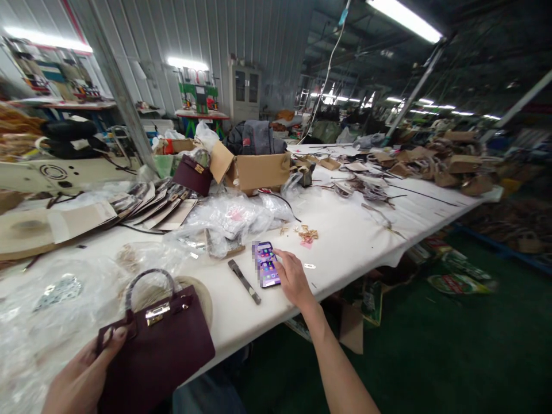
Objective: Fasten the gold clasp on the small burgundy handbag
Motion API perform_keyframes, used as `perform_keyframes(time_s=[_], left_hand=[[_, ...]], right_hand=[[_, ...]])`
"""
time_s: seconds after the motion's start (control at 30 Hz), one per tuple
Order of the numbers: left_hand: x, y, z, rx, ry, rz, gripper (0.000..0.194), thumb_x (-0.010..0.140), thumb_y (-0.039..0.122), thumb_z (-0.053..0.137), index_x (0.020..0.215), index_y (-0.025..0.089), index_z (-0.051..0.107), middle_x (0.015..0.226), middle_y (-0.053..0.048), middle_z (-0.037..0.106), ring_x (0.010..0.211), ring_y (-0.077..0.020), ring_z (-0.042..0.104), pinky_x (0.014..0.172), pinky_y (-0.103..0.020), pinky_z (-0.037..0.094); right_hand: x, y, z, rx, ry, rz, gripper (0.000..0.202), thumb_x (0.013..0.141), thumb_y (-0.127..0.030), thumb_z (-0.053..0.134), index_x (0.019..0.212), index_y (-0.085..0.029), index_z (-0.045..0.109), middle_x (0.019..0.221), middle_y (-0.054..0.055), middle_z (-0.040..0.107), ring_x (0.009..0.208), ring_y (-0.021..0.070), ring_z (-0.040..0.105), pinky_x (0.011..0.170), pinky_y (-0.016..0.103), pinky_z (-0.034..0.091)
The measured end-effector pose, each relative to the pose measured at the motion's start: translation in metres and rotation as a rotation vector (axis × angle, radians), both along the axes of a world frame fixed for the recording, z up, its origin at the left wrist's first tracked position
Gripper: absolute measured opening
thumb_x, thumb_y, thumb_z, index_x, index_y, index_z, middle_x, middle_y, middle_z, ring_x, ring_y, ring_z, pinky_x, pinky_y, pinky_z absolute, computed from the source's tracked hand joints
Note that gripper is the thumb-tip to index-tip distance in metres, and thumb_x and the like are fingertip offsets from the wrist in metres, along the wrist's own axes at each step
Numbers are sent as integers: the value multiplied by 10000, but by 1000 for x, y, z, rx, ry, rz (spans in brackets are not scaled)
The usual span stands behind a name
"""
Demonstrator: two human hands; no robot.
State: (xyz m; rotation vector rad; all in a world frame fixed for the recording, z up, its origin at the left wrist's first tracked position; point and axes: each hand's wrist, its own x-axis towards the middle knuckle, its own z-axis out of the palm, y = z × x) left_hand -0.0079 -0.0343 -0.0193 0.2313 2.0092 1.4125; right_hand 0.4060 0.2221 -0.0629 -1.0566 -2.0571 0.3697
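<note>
A dark burgundy handbag [161, 351] with a looped handle and a gold-coloured clasp is gripped at its upper left corner by my left hand [88, 368]. My right hand [293, 279] is at the right edge of a phone [266, 264] that lies on the white table [336, 259] with its screen lit; the fingers reach over the screen and are apart. Left of the phone lies a dark, narrow tool [244, 282]. Small gold-coloured metal pieces [308, 234] sit in a little pile beyond the phone.
Crumpled clear plastic [233, 215] covers much of the table's left side. Behind it stand an open cardboard box [263, 171] with dark cloth and another burgundy bag [192, 174]. Flat panels [159, 207] fan out at left. Brown bag parts [457, 164] are heaped at far right.
</note>
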Motion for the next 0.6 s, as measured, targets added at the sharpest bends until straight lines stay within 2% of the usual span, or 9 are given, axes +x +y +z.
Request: perform_keyframes(time_s=[0.13, 0.23, 0.37, 0.5, 0.6], left_hand=[[8, 4, 13, -31, -39, 12, 398, 854, 614, 939, 1141, 351, 860, 900, 33, 877, 1174, -343, 865, 1313, -481, 568], [12, 6, 21, -19, -92, 6, 364, 859, 574, 930, 1119, 334, 846, 842, 26, 851, 1120, -345, 865, 1309, -509, 576], [17, 8, 32, -23, -112, 24, 358, 854, 522, 934, 1122, 305, 838, 853, 19, 853, 1084, -307, 856, 1309, -464, 565], [22, 11, 42, -17, -71, 33, 345, 810, 478, 943, 1058, 260, 842, 772, 8, 810, 1169, -343, 850, 1306, -465, 563], [23, 11, 43, -42, -51, 25, 363, 821, 527, 920, 1066, 268, 847, 845, -10, 848, 1208, -379, 846, 1336, -521, 543]], right_hand=[[0, 0, 1, -20, -12, 10, 424, 1262, -392, 450, 1651, -302, 594, 1567, 110, 750, 1493, 345, 661, 1292, 635, 545], [-1, -1, 2, -27, -27, 20, 431, 1265, -403, 444, 1653, -289, 593, 1571, 118, 747, 1496, 349, 650, 1291, 640, 537], [-2, -2, 3, -42, -46, 22, 433, 1266, -420, 442, 1639, -277, 609, 1576, 126, 743, 1507, 353, 639, 1308, 650, 515], [-2, -2, 2, -50, -4, 13, 427, 1267, -432, 435, 1621, -277, 617, 1573, 135, 744, 1509, 351, 640, 1316, 662, 507], [0, -1, 0, -37, 82, -39, 419, 1265, -450, 427, 1588, -274, 627, 1551, 139, 752, 1494, 347, 658, 1299, 661, 533]])
